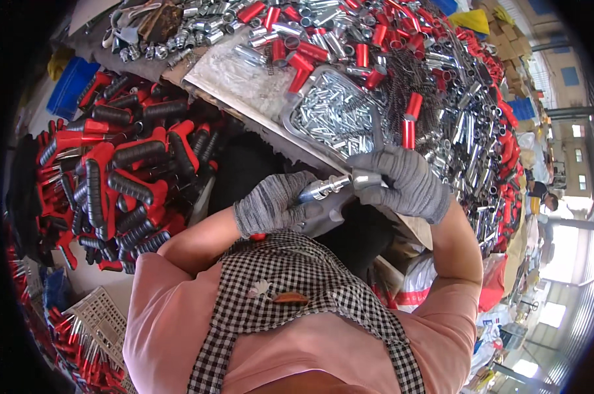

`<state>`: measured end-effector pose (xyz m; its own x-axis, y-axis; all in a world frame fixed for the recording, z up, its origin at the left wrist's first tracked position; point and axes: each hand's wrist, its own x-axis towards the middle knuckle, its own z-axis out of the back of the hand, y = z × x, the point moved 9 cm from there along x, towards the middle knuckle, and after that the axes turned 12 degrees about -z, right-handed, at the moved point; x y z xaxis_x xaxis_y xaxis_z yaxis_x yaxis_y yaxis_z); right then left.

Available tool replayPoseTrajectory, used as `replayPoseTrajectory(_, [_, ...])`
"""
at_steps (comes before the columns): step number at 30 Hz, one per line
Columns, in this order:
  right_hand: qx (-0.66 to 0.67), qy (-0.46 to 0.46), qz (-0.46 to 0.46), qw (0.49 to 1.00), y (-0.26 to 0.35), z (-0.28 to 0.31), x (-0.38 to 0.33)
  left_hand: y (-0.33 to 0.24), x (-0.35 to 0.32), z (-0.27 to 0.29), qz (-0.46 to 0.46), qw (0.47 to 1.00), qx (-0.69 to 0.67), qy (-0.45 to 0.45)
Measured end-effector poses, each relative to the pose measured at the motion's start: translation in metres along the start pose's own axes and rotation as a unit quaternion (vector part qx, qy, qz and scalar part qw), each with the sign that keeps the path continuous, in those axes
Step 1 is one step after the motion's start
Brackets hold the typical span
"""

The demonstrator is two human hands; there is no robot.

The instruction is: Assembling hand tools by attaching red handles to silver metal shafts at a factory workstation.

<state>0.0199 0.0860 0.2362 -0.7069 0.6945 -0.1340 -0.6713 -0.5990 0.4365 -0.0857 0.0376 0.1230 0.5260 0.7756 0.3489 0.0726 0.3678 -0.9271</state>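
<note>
Both my hands wear grey knit gloves and meet over my lap. My left hand (276, 205) is closed around a shiny ringed metal shaft (330, 186), whose stepped end points right. My right hand (408, 180) grips a short silver metal sleeve (365, 178) at that end of the shaft; whether the two parts touch I cannot make out. Just below the shaft, beside my left fingers, is a smooth grey curved metal piece (331, 220), partly covered by the glove. A clear tray (289, 118) of small silver screws or pins lies just beyond my hands on the bench.
Red-and-black handles (129, 174) are heaped at my left. Across the bench (218, 75) spread loose silver sleeves, red tubes (410, 121) and dark springs (402, 82). Its near edge runs diagonally before me. A blue bin (74, 85) stands far left; a white-and-red sack (418, 282) sits by my right arm.
</note>
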Motion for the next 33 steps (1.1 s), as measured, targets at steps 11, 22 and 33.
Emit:
replayPoseTrajectory(11, [-0.078, -0.120, 0.033, 0.989, 0.053, -0.009, -0.043, -0.003, -0.020, -0.034, 0.021, 0.999, 0.025, 0.030])
replayPoseTrajectory(22, [0.031, -0.096, -0.095, 0.990, 0.011, -0.019, -0.065, -0.021, -0.013, -0.039, -0.066, 0.994, 0.084, -0.007])
replayPoseTrajectory(33, [0.091, -0.092, 0.056, 0.990, 0.034, -0.048, -0.058, -0.012, -0.007, -0.049, -0.055, 0.992, 0.073, 0.083])
